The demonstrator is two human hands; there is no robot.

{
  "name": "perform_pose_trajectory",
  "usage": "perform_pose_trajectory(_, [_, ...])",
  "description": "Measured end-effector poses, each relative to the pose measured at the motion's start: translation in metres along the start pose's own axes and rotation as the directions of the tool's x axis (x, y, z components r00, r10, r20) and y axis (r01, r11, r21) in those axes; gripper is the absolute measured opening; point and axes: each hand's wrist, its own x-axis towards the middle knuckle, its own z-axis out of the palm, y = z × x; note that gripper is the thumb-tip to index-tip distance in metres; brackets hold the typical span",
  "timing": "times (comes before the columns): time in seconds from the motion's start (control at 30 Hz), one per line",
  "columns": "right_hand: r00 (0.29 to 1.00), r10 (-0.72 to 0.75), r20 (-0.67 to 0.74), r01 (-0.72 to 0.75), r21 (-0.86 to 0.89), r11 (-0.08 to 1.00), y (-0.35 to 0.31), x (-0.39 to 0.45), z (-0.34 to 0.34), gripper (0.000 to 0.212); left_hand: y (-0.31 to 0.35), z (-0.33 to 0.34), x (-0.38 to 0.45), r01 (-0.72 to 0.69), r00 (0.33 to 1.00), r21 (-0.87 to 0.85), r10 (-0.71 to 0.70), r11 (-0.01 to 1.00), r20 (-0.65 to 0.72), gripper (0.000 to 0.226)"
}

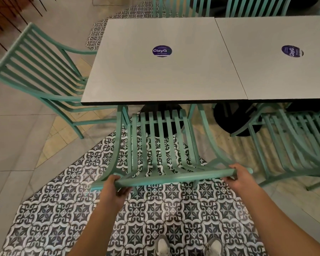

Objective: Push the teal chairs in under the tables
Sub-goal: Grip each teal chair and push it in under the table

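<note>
- Chair (161, 145) in front of us sits at the near edge of the left table (155, 76), its seat only partly under the top and its back toward us.
- We judge it rigid and fairly light, a slatted frame that should slide across the patterned floor (67, 209) as one piece; the smooth painted rail could slip in a loose grasp.
- We take hold at the top rail (174, 177), one hand near each end, so the push runs straight.
- Our left hand (113, 187) wraps the rail near its left end, fingers curled beneath.
- Our right hand (238, 175) clasps the right end, fingers closed over the bar.
- Both forearms reach forward and down, roughly level, with the rail tilted slightly lower on the left.
</note>
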Motion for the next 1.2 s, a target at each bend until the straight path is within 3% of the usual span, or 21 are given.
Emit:
perform_pose_trajectory(0.4, [0.999,-0.012,-0.041,0.012,-0.003,1.0,0.002,-0.007,0.001,0.013,-0.004,-0.002,-0.002,0.006,1.0,-0.043,-0.007,0.999,-0.018,0.03])
perform_pose_trajectory(0.57, [0.998,0.001,-0.055,-0.001,-0.014,1.0,-0.007,-0.01,-0.012,0.013,-0.021,0.001,-0.017,0.004,1.0,-0.029,-0.005,1.0,-0.025,0.012])
perform_pose_trajectory(0.73, [1.0,0.01,-0.005,-0.01,-0.024,1.0,-0.012,0.002,-0.034,0.007,-0.033,0.008,-0.019,0.004,1.0,-0.027,-0.004,1.0,0.029,0.028])
perform_pose_trajectory(0.87, [1.0,-0.012,0.005,0.012,0.009,1.0,-0.018,0.002,-0.045,0.007,-0.038,0.014,-0.025,0.006,0.998,0.01,-0.006,1.0,0.057,0.012])
perform_pose_trajectory(1.1, [0.996,-0.049,0.071,0.047,0.024,0.999,-0.016,0.0,-0.057,0.014,-0.034,0.004,-0.01,-0.102,0.994,0.045,0.104,0.994,-0.032,0.026])
perform_pose_trajectory(1.2, [0.998,-0.019,0.065,0.017,0.026,1.0,-0.019,-0.003,-0.054,0.013,-0.026,0.004,-0.007,-0.055,0.997,0.027,0.056,0.998,-0.059,0.025])
